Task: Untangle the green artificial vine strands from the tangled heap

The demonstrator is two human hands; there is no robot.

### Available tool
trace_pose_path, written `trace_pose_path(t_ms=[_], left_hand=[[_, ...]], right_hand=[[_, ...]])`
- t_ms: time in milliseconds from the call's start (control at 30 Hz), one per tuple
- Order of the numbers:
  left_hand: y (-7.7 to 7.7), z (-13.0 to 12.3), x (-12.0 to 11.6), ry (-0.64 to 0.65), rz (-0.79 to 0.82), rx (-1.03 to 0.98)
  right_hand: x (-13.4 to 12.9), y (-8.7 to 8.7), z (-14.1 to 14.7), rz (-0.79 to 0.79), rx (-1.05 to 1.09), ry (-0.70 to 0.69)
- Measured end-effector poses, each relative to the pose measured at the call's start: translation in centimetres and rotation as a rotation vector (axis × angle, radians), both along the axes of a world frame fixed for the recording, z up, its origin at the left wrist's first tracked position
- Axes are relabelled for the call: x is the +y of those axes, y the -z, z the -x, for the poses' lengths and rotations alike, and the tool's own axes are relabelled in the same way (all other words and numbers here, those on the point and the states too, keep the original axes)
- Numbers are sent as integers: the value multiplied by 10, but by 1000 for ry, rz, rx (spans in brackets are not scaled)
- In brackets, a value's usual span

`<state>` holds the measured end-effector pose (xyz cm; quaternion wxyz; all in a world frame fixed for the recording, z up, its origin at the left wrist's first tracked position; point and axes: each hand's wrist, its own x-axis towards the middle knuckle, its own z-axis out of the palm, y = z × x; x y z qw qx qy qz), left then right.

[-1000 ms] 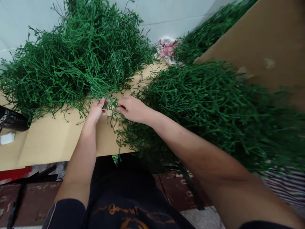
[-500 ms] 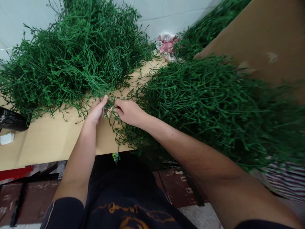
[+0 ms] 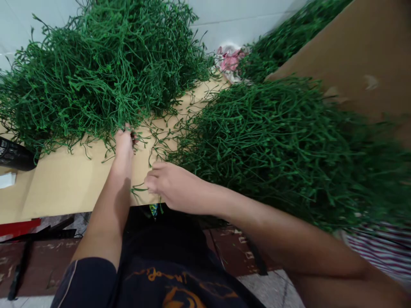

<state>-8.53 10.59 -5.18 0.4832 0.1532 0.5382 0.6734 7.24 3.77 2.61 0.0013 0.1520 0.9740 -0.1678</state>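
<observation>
My left hand (image 3: 125, 139) is closed around thin green plastic stems at the front edge of the left green pile (image 3: 105, 72). Nearer to me, my right hand (image 3: 160, 182) pinches a small green sprig (image 3: 138, 188) over the front of the cardboard sheet (image 3: 70, 175). Loose stems lie on the cardboard between my hands and the right green pile (image 3: 263, 132).
A black cylinder (image 3: 16, 155) and a white piece (image 3: 7, 180) are at the left edge. Pink and white cloth (image 3: 230, 62) lies by the tiled wall. A large cardboard panel (image 3: 356, 51) leans at the right, with more green stems (image 3: 276, 47) behind it.
My hands have moved apart. The right one has come down toward the front edge with a sprig, while the left one has shifted slightly left and up against the left pile.
</observation>
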Motion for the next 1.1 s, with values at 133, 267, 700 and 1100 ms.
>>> trace_pose_path(t_ms=[133, 267, 700, 1100], left_hand=[[-6, -1, -10, 118, -4, 77], [-12, -4, -22, 235, 10, 38], [-7, -6, -20, 251, -56, -93], [-4, -6, -11, 119, -40, -42]], right_hand=[[14, -21, -39, -220, 189, 502], [50, -30, -86, -471, 79, 1045], [64, 39, 24, 85, 99, 598], [14, 21, 14, -112, -25, 353]])
